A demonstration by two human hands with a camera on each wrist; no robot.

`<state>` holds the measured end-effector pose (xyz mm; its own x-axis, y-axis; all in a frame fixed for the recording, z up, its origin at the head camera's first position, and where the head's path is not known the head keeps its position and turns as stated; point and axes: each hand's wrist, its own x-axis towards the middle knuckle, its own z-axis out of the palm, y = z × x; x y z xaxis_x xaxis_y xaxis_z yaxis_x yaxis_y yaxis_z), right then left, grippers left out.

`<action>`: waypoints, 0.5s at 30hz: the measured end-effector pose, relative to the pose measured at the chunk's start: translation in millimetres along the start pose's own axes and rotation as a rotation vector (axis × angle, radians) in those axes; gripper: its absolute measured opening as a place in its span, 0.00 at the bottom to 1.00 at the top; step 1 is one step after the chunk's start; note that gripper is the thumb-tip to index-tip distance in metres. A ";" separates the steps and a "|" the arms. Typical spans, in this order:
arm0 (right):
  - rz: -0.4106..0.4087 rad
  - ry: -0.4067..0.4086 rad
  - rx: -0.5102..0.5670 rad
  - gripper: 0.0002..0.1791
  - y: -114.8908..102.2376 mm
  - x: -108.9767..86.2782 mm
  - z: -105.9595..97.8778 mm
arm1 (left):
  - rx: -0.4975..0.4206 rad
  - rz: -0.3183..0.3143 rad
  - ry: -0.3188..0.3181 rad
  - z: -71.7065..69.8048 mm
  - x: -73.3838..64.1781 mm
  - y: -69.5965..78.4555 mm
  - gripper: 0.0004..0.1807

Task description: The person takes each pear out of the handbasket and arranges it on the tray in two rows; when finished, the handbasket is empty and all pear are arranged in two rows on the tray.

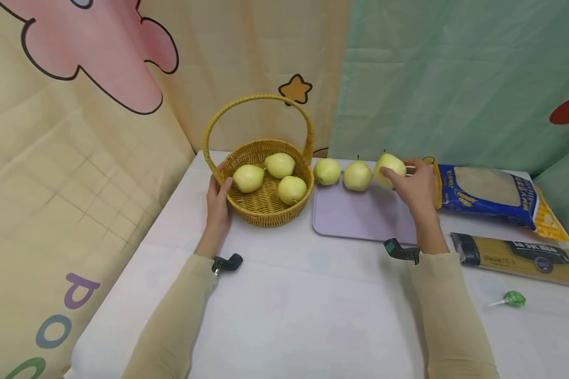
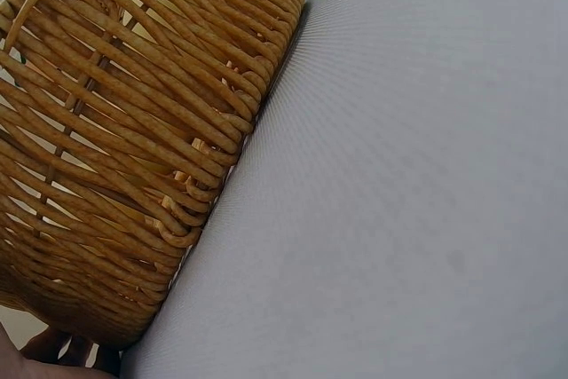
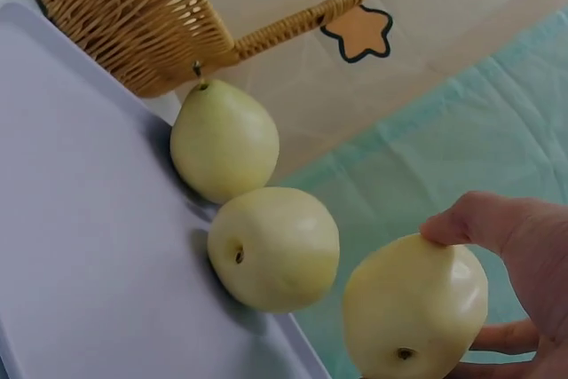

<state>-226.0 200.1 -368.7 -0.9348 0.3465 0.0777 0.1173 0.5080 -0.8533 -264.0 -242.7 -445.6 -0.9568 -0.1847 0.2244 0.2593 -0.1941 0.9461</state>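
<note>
My left hand [image 1: 217, 202] holds the left rim of a wicker basket [image 1: 265, 218], thumb over the edge and fingers behind the wall. Inside the basket lie three pale yellow-green pears, one of them a pear [image 1: 291, 190] near the right wall. With thumb and fingers my right hand [image 1: 416, 187] grips another pear [image 1: 390, 169] over the back right of a lilac tray [image 1: 355, 218]. In the right wrist view that pear [image 3: 415, 308] shows its underside. Two more pears stand along the tray's back edge, a left pear [image 1: 327, 171] and a middle pear [image 1: 357, 176].
Right of the tray lies a blue bag [image 1: 488, 195] with a clear window, over a yellow packet [image 1: 552, 221]. A spaghetti pack [image 1: 526, 258] and a green lollipop [image 1: 515, 299] lie nearer. The basket's tall handle [image 1: 258, 97] arches up before the curtain [image 1: 455, 79].
</note>
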 end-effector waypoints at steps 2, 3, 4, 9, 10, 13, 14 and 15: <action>0.016 0.019 -0.001 0.46 5.4 1.9 1.5 | 0.005 -0.002 0.001 -0.6 -0.4 0.1 0.28; 0.022 0.030 -0.002 0.46 7.8 2.9 2.3 | 0.005 -0.003 0.001 -0.8 -0.5 0.1 0.28; 0.027 0.043 -0.005 0.45 9.9 3.6 3.3 | 0.004 -0.003 -0.001 -1.0 -0.5 0.1 0.28; 0.037 0.069 -0.055 0.44 21.6 6.9 10.5 | -0.009 0.005 -0.014 -0.7 -0.3 0.4 0.29; 0.042 0.064 -0.068 0.44 24.1 7.4 12.3 | -0.012 0.008 -0.015 -0.7 -0.3 0.4 0.29; 0.062 0.044 -0.096 0.45 31.0 8.9 16.9 | -0.022 0.017 -0.021 -0.2 -1.2 1.1 0.30; 0.069 0.039 -0.097 0.46 32.4 9.1 17.8 | -0.024 0.018 -0.022 -0.1 -1.6 1.3 0.30; 0.073 0.036 -0.096 0.46 33.1 9.0 18.4 | -0.022 0.017 -0.023 -0.1 -1.8 1.3 0.31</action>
<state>-236.7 205.5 -405.7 -0.9101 0.4126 0.0374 0.2175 0.5526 -0.8046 -262.0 -242.7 -444.8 -0.9548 -0.1666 0.2460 0.2784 -0.2128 0.9366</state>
